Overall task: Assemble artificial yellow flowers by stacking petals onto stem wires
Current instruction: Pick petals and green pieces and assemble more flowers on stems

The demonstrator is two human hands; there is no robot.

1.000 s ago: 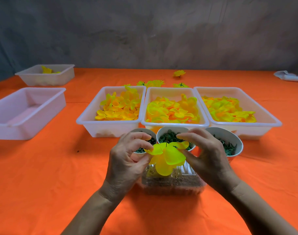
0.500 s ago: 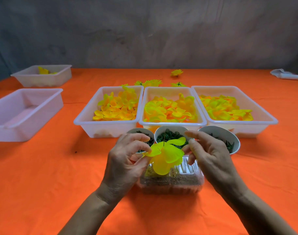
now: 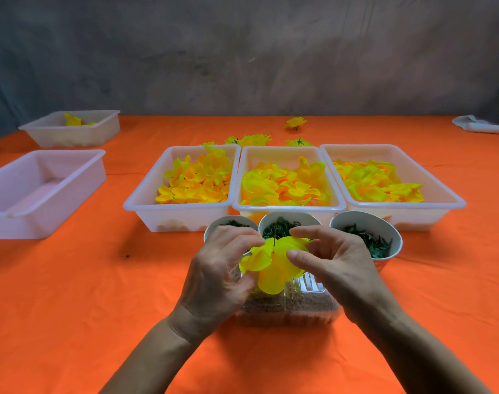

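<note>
Left hand (image 3: 214, 268) and right hand (image 3: 336, 263) — fingers curled, pinching inward

Both hands — left (image 3: 214, 268), right (image 3: 336, 265) — pinch yellow petals (image 3: 271, 265).

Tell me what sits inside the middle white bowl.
The middle white bowl holds dark green curled pieces. Its near part is covered by the yellow petals and both hands.

Five white plastic trays stand on the bench: three (image 3: 183, 214) (image 3: 289, 207) (image 3: 404, 214) heaped with yellow petals, one (image 3: 43, 194) bare inside, one (image 3: 72, 135) at the back-left with a few petals. Three white bowls (image 3: 228, 221) (image 3: 299, 216) (image 3: 384, 226) hold green pieces. One clear container (image 3: 293, 311) sits nearest. Two hands (image 3: 217, 274) (image 3: 339, 268) share one flower (image 3: 271, 265).
</note>
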